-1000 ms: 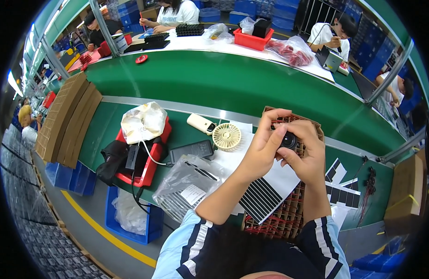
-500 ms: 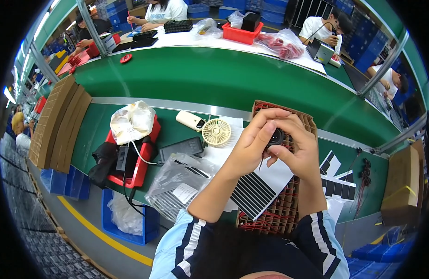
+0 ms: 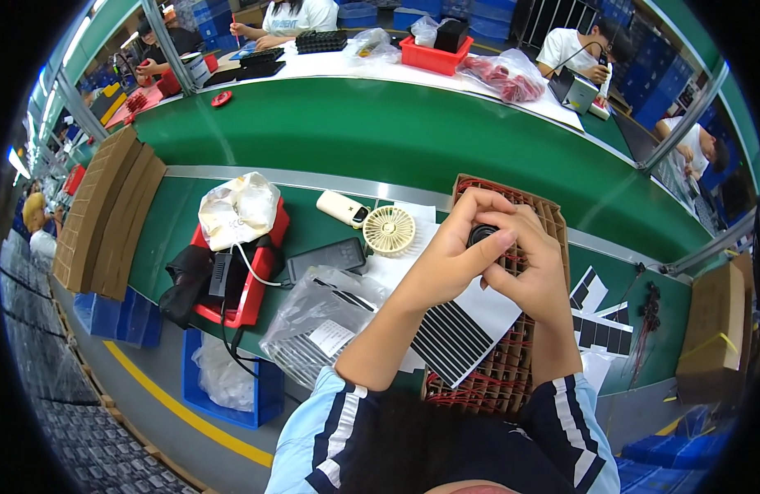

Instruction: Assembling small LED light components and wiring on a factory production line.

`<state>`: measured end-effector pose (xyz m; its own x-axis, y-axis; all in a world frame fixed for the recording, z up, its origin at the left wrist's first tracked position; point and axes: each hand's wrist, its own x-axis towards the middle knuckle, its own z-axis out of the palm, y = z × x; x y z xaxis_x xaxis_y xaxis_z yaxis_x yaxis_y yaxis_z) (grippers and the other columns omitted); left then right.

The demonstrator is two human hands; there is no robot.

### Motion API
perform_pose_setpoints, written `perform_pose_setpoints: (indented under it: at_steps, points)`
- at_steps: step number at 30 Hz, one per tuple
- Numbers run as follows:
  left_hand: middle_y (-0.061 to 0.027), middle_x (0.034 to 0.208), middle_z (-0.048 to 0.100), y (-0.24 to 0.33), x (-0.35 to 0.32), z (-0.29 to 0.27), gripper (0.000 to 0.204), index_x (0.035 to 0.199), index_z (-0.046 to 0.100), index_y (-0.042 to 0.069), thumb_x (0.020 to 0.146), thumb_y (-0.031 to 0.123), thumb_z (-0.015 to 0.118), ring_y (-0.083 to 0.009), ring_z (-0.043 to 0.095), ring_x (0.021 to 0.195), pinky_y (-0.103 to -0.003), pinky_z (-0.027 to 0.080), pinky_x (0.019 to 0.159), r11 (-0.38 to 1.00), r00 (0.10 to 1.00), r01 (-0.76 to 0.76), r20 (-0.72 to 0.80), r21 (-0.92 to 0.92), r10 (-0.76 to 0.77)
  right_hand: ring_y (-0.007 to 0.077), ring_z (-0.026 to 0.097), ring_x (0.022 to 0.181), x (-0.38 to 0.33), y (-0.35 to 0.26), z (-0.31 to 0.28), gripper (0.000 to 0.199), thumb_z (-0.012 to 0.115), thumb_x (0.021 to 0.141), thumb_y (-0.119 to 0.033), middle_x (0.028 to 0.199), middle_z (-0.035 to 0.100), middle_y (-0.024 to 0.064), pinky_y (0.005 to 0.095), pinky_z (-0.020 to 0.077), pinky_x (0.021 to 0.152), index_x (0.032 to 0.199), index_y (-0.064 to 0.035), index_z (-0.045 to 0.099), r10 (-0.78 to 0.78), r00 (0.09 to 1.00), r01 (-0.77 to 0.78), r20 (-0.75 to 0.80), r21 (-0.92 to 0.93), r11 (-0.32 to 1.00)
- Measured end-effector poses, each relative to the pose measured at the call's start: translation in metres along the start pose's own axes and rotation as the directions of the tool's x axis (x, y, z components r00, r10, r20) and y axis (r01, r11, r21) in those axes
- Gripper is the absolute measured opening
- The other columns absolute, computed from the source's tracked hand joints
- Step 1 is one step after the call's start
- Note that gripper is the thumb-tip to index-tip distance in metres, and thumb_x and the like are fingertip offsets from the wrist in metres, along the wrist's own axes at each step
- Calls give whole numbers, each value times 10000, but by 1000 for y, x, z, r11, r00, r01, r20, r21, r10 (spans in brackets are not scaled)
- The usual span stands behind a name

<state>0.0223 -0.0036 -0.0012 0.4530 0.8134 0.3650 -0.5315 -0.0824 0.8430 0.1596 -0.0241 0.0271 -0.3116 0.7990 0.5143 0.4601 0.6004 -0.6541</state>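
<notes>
Both my hands are raised over a divided cardboard box (image 3: 551,216), whose cells hold parts with red wires. Between them is a small round black part (image 3: 480,234), mostly covered by my fingers. My left hand (image 3: 462,251) curls around its near left side, with the thumb lying across it. From the right, my right hand (image 3: 534,262) closes over it, its fingers overlapping the left ones. Below the hands, a white sheet with black strips (image 3: 452,342) lies partly on the box.
Left of my arms lie a clear plastic bag (image 3: 314,321), a black power adapter (image 3: 326,262), a cream handheld fan (image 3: 388,230) and a red bin (image 3: 252,300). Cut black-and-white sheets (image 3: 602,333) and a wire bundle (image 3: 650,305) lie right. Co-workers sit across the green partition (image 3: 380,136).
My left thumb has moved over the black part, which now shows less. My right thumb has shifted slightly. The whole view has moved a little.
</notes>
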Motion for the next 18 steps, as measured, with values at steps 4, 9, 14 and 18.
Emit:
perform_pose_setpoints:
  at_steps: [4,9,14,18]
  points:
    - [-98,1075,429,-8,5,-1,589,1173,343,28,726,220,675,-153,455,981,-261,397,823,963,976,-214,86,163,202,237,534,901,0,9,-2,404,661,583,-52,956,577,92,326,414,802,977,-29,574,-97,995,97,4,-26,995]
    - [-127,1122,416,0,4,1,655,1211,311,18,693,166,683,-189,435,1052,-298,366,891,950,985,-174,40,258,169,241,534,896,2,9,3,405,666,583,-48,966,577,98,315,417,780,975,-17,569,-129,992,129,-3,-71,989]
    - [-134,1112,422,3,2,1,557,1197,316,6,737,107,611,-190,449,1029,-298,378,871,953,992,-122,28,278,120,263,504,934,2,7,-1,410,658,598,-51,981,564,92,342,373,841,998,-50,568,-86,995,89,54,-55,994]
    - [-134,1102,430,-1,4,1,541,1192,317,3,741,103,600,-192,456,1013,-297,378,864,944,989,-146,33,297,142,265,500,933,0,5,-2,406,649,591,-30,996,554,85,344,371,843,990,-49,571,-71,997,73,30,-80,994]
